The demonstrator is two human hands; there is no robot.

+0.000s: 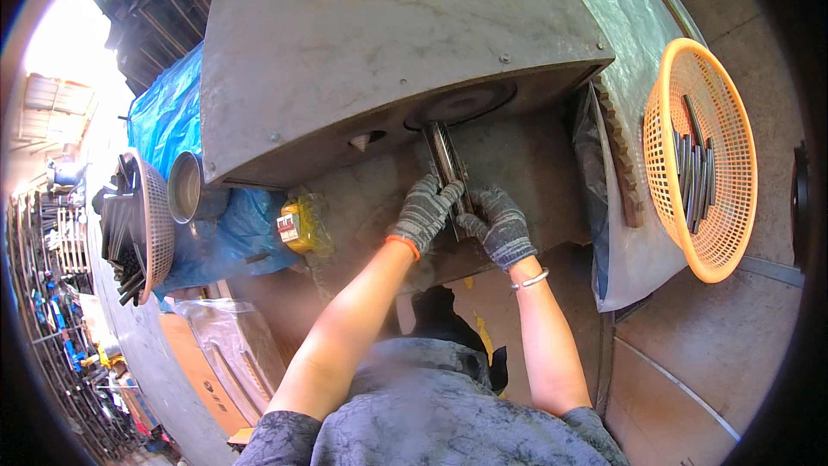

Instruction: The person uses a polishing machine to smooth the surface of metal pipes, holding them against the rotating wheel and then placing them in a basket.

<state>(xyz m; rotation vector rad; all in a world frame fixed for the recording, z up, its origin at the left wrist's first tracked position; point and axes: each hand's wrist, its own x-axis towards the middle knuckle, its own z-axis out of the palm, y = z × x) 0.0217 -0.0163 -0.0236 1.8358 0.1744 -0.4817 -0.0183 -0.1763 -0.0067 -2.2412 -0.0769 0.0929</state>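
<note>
Both hands wear grey knit gloves. My left hand (pixel 424 210) and my right hand (pixel 498 225) together grip a long narrow metal strip (pixel 446 155). The strip lies lengthwise on the bed of a big grey press machine (pixel 345 43), its far end reaching under the machine's overhanging head near a round die (pixel 461 104). My left hand holds the strip's left side. My right hand pinches its near end. A metal bangle sits on my right wrist.
An orange plastic basket (pixel 721 255) at the right holds several dark metal strips. At the left stand a pinkish basket (pixel 152 224) of dark metal parts, a steel can (pixel 184 187), a yellow box (pixel 297 224), blue tarp and cardboard boxes (pixel 203 371).
</note>
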